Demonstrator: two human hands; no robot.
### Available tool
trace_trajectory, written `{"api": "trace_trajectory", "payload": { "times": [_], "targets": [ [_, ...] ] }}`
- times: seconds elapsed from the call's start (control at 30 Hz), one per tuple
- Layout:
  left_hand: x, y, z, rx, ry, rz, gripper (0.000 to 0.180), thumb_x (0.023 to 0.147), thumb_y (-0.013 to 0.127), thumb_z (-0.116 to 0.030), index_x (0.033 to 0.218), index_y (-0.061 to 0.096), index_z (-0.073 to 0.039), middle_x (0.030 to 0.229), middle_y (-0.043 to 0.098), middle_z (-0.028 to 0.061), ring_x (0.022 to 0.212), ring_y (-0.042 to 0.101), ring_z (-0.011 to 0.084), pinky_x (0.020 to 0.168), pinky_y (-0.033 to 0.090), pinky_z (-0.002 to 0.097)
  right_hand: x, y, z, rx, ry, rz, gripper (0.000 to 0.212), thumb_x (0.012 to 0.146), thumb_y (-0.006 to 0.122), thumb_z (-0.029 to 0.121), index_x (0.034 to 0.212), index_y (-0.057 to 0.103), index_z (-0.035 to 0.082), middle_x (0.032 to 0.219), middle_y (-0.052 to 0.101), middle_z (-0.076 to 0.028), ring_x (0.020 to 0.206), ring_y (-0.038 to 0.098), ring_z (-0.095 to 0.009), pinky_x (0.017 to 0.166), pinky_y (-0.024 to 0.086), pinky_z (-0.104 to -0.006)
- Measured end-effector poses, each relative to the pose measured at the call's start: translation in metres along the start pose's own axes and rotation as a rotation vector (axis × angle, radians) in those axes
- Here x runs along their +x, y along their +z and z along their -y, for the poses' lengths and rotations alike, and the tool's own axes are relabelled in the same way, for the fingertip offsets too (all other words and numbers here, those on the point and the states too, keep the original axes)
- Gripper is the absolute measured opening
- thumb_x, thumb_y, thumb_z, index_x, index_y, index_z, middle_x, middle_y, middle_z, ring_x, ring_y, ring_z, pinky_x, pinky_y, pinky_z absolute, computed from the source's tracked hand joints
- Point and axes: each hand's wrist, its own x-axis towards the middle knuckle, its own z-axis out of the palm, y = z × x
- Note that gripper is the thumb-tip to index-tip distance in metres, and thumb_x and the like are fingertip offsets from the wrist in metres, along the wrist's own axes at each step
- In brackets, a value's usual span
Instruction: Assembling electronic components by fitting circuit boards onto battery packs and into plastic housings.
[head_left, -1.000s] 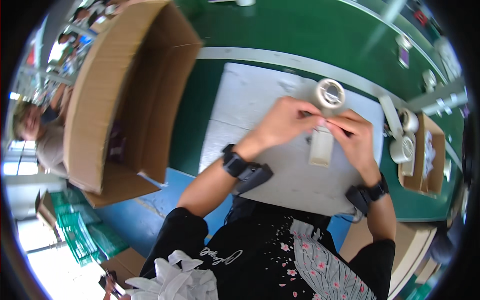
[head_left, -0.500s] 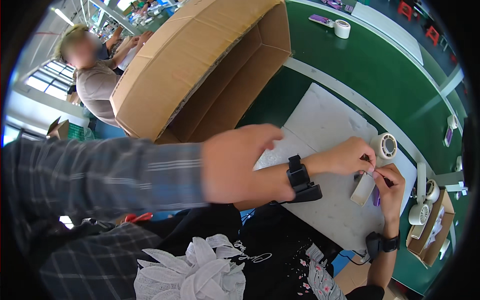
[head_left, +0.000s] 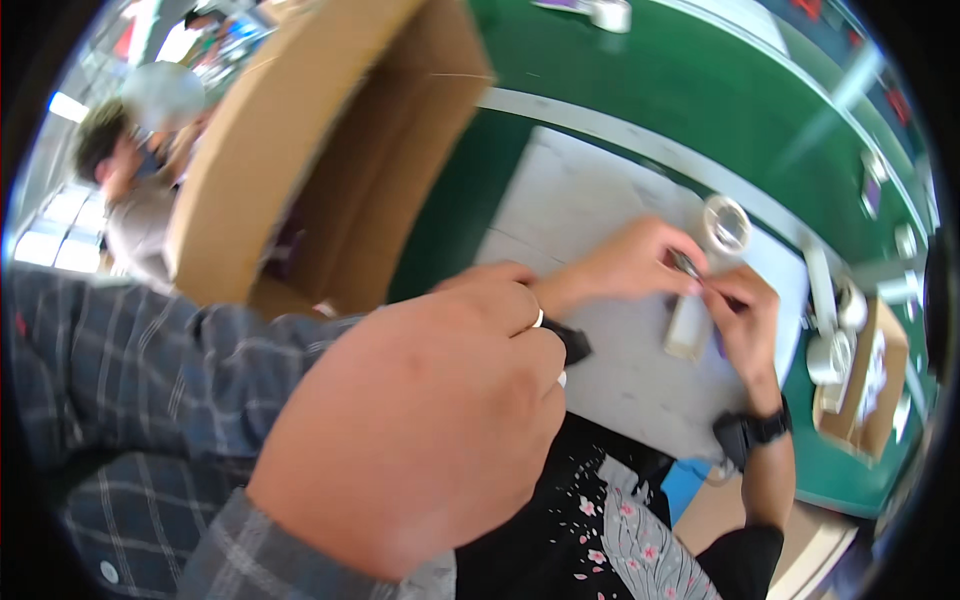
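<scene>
My left hand (head_left: 640, 262) and my right hand (head_left: 740, 315) meet over a white pad (head_left: 570, 200), fingertips pinched close together. Between the left fingers shows a small dark, metallic-looking piece; its kind is unclear. What the right fingers pinch is hidden. Beneath them lies a pale, blocky handle part (head_left: 687, 325), beside a white handheld fan's round head (head_left: 726, 225). Whether the two are joined is covered by my hands. A black band (head_left: 770, 428) circles my right wrist. From the left, a co-worker's plaid sleeve (head_left: 150, 350) and large closed hand (head_left: 430, 420) cross in front of my left forearm.
A big open cardboard box (head_left: 270, 130) stands left of the pad on the green table (head_left: 590, 75). To the right, a small carton (head_left: 870, 385) holds white pieces, with white fans (head_left: 828, 355) beside it. Another person (head_left: 135, 200) is at far left.
The whole view has shifted, moving the table and box up and left. The co-worker's second hand has come into the foreground. My hands remain pinched together over the pad.
</scene>
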Motion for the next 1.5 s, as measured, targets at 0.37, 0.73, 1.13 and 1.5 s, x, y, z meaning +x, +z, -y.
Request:
{"api": "trace_trajectory", "payload": {
  "times": [0.37, 0.73, 1.13, 1.5],
  "targets": [
    [-0.026, 0.027, 0.06, -0.357, 0.19, 0.169, 0.038, 0.081, 0.067, 0.005, 0.117, 0.055, 0.0, 0.105, 0.066, 0.0095, 0.096, 0.065, 0.0176, 0.087, 0.051, 0.0293, 0.027, -0.009, -0.077, 0.137, -0.095, 0.024, 0.011, 0.076, 0.071, 0.001, 0.087, 0.074, 0.003, 0.075, 0.063, -0.007, 0.062, 0.056, -0.016, 0.056, 0.044, -0.0277],
    [-0.022, 0.039, 0.068, -0.355, 0.124, 0.094, 0.038, 0.079, 0.07, 0.006, 0.114, 0.055, 0.001, 0.104, 0.067, 0.0129, 0.094, 0.066, 0.0193, 0.086, 0.053, 0.0304, 0.023, -0.012, -0.094, 0.114, -0.147, 0.01, 0.011, 0.076, 0.071, 0.001, 0.086, 0.073, 0.002, 0.076, 0.063, -0.008, 0.061, 0.058, -0.019, 0.056, 0.047, -0.0287],
    [-0.02, 0.04, 0.054, -0.28, 0.159, 0.046, 0.039, 0.079, 0.066, 0.011, 0.118, 0.06, 0.004, 0.105, 0.068, 0.013, 0.093, 0.066, 0.0172, 0.084, 0.054, 0.0281, 0.029, -0.015, -0.095, 0.036, -0.278, -0.018, 0.011, 0.076, 0.071, 0.003, 0.087, 0.072, 0.002, 0.077, 0.062, -0.009, 0.061, 0.058, -0.019, 0.055, 0.047, -0.0296],
    [-0.025, 0.049, 0.06, -0.231, 0.29, 0.011, 0.04, 0.081, 0.062, 0.011, 0.12, 0.06, 0.004, 0.104, 0.067, 0.0102, 0.094, 0.064, 0.0142, 0.083, 0.053, 0.0263, 0.027, -0.014, -0.078, 0.016, -0.185, -0.131, 0.027, 0.078, 0.073, 0.009, 0.103, 0.063, 0.005, 0.088, 0.062, -0.008, 0.06, 0.057, -0.018, 0.056, 0.049, -0.0292]
  ]
}}
